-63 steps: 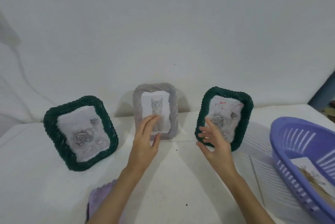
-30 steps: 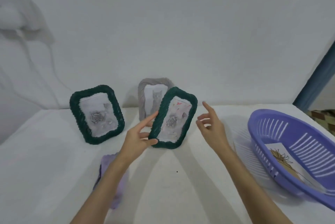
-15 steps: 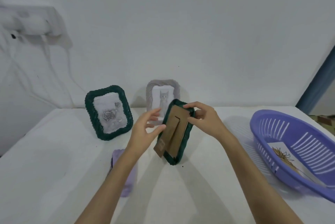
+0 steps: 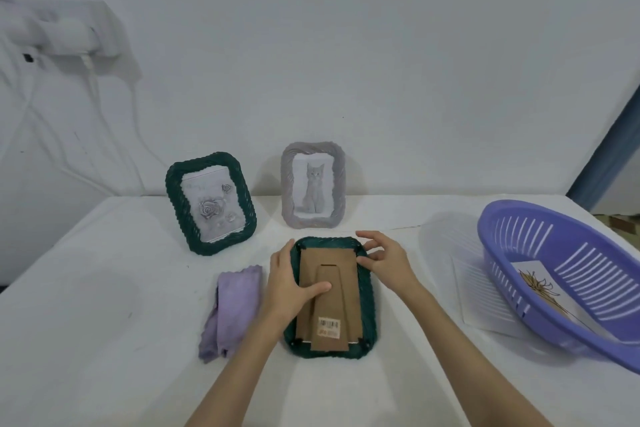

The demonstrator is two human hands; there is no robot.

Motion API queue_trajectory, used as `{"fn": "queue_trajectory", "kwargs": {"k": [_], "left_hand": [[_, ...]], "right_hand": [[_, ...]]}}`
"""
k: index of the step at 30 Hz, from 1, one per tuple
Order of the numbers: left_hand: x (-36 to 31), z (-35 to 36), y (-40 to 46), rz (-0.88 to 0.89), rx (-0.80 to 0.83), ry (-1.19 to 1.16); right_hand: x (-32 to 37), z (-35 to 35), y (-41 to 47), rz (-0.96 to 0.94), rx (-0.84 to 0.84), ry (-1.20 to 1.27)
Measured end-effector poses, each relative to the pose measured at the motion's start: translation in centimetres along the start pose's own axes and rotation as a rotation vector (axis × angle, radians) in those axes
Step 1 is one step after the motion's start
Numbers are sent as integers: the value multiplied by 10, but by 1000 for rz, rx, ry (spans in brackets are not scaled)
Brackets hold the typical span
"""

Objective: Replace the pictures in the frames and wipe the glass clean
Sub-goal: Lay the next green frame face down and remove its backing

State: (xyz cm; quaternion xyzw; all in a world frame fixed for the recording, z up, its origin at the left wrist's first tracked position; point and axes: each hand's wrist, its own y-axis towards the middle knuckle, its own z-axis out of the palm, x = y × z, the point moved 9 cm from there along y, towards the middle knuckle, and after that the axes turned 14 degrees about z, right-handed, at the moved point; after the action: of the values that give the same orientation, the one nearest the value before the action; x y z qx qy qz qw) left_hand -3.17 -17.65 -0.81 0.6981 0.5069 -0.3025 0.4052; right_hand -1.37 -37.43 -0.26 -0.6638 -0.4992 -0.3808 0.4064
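A dark green woven frame (image 4: pixel 367 302) lies face down on the white table (image 4: pixel 104 305), its brown cardboard back and stand facing up. My left hand (image 4: pixel 287 288) grips its left edge, thumb pressed on the cardboard stand. My right hand (image 4: pixel 388 262) touches the frame's upper right corner with curled fingertips. Another green frame (image 4: pixel 210 202) with a rose picture stands at the back left. A grey frame (image 4: pixel 313 185) with a cat picture stands behind the lying frame. A folded lilac cloth (image 4: pixel 230 309) lies just left of my left hand.
A purple plastic basket (image 4: pixel 568 274) at the right holds a picture of a brown plant (image 4: pixel 540 290). It rests partly on a lined white sheet (image 4: pixel 474 291). White cables and a wall fitting (image 4: pixel 69 35) are on the wall at the far left.
The green frame was taken from its standing place at the right, turned round in both hands and laid face down on the table in front of me.
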Motion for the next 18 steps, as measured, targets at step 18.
{"fn": "queue_trajectory", "kwargs": {"k": [18], "left_hand": [[25,8,-9,105,114,616]], "right_hand": [[-14,24,-21,-246,-355,-695]]}}
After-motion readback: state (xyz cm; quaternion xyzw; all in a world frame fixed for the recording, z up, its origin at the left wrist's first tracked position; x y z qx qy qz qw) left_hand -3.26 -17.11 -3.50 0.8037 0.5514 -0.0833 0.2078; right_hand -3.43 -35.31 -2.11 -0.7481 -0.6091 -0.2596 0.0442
